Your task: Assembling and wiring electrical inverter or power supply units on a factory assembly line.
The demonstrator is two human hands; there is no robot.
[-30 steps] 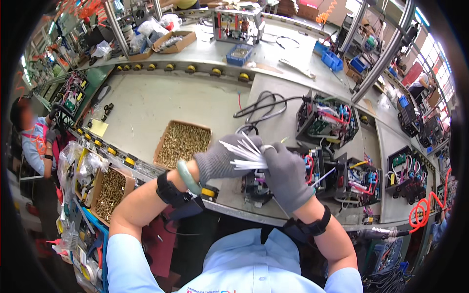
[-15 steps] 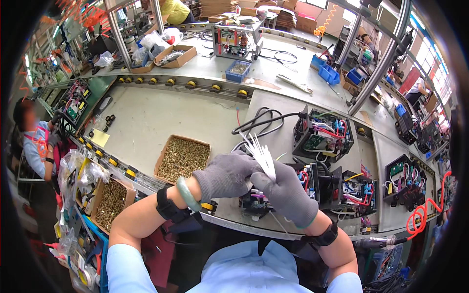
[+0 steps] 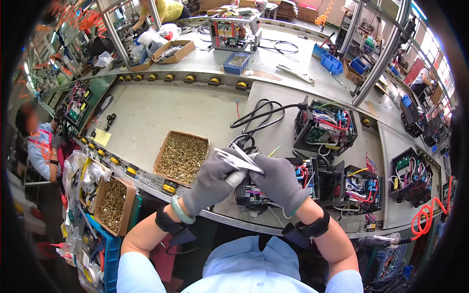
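Both my hands wear grey gloves and meet above the near edge of the bench. Between them lies a bundle of thin white strips that look like cable ties. My right hand pinches the bundle at its right end. My left hand is closed around the strips' other side, its thumb and fingers pressed together; the part inside its grip is hidden. Just beyond my left hand sits a cardboard box of small brass-coloured parts. Under and beside my right hand stands an open black electrical unit with coloured wires.
More wired units stand to the right, with a coiled black cable beside them. A second box of brass parts is at lower left. A roller rail crosses behind. A co-worker sits at far left.
The white strips, fanned upward from my right hand before, now tilt to the left between both hands. My left hand has turned and moved slightly down and left.
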